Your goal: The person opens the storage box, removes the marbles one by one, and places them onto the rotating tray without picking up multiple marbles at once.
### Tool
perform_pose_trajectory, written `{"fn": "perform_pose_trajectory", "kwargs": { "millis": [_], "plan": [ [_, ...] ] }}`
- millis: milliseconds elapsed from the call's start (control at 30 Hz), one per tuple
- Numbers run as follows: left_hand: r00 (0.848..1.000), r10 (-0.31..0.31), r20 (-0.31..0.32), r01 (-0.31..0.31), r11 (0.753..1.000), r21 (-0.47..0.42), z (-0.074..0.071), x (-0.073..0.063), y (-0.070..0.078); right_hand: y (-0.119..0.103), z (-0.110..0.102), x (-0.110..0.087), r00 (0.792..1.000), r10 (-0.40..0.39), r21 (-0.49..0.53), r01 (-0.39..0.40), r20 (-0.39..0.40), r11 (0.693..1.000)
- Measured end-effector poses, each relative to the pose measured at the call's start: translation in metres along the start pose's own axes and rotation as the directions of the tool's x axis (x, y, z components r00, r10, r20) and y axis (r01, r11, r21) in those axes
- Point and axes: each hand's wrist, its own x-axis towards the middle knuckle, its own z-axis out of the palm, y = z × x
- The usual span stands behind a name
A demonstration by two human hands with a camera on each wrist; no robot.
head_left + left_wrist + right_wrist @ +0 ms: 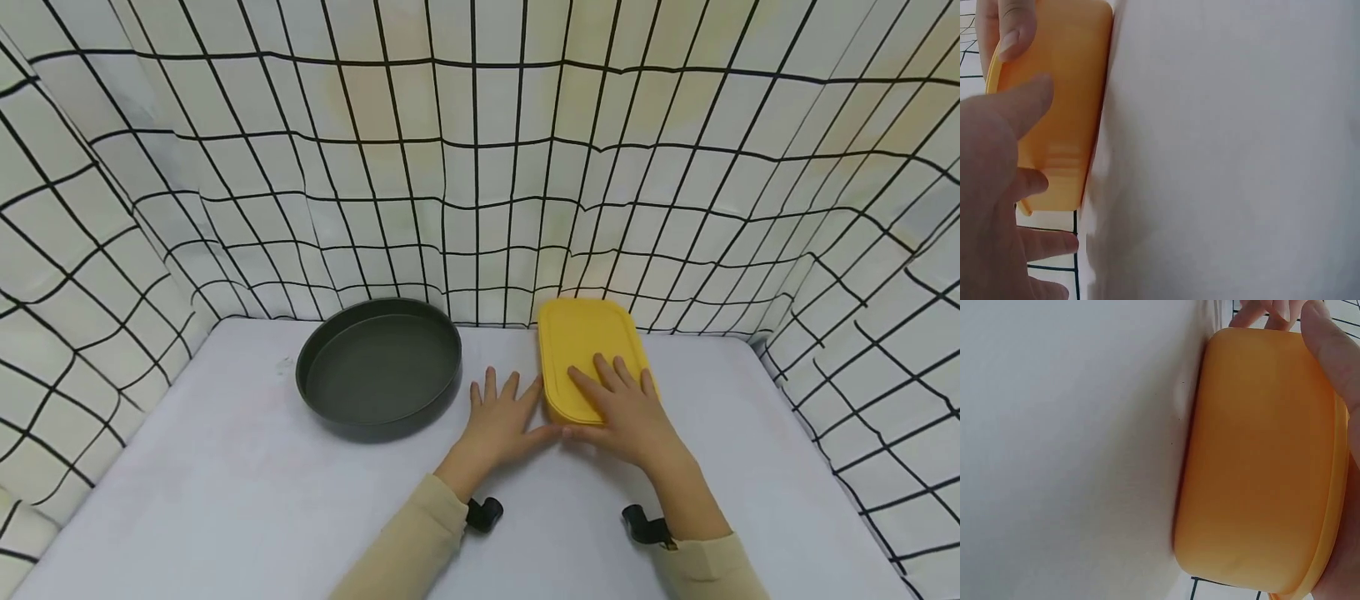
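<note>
A yellow lidded food container (592, 350) stands on the white table toward the back right, its lid on. My right hand (630, 412) lies across the front right part of the lid with fingers spread, the thumb down over the near end. Just left of the container, my left hand (498, 425) has its fingers spread, with the index fingertip right at the side wall and the thumb by the near corner. In the left wrist view, the left thumb and fingers overlap the orange-yellow container wall (1069, 119). The right wrist view shows the container's near end (1260, 456) and the right thumb.
A round dark grey pan (378, 362) sits left of the hands, close to the left fingertips. White walls with a black grid net (476, 167) enclose the table (247, 500) at the back and both sides.
</note>
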Motion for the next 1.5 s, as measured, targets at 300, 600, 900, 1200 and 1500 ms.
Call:
{"fn": "perform_pose_trajectory", "kwargs": {
  "millis": [300, 600, 900, 1200, 1500],
  "plan": [
    [0.999, 0.019, -0.032, -0.019, 1.000, -0.013, 0.000, -0.004, -0.001, 0.000, -0.002, -0.002, 1.000, -0.001, 0.022, 0.001, 0.017, 1.000],
    [0.997, 0.031, -0.066, -0.033, 0.999, -0.039, -0.003, -0.002, 0.003, 0.001, -0.015, -0.001, 1.000, -0.019, 0.044, 0.019, 0.005, 0.999],
    [0.999, 0.036, -0.040, -0.040, 0.993, -0.111, -0.005, -0.004, -0.004, -0.006, -0.027, -0.001, 1.000, -0.029, 0.059, 0.029, 0.006, 0.998],
    [0.999, 0.032, -0.029, -0.035, 0.993, -0.110, -0.004, 0.002, -0.003, -0.006, -0.037, -0.001, 0.992, -0.028, 0.009, 0.029, -0.123, 1.000],
    [0.998, 0.047, -0.046, -0.051, 0.995, -0.091, -0.005, -0.001, 0.000, 0.000, -0.043, -0.005, 0.952, 0.016, 0.040, -0.004, -0.306, 0.999]
  ]
}}
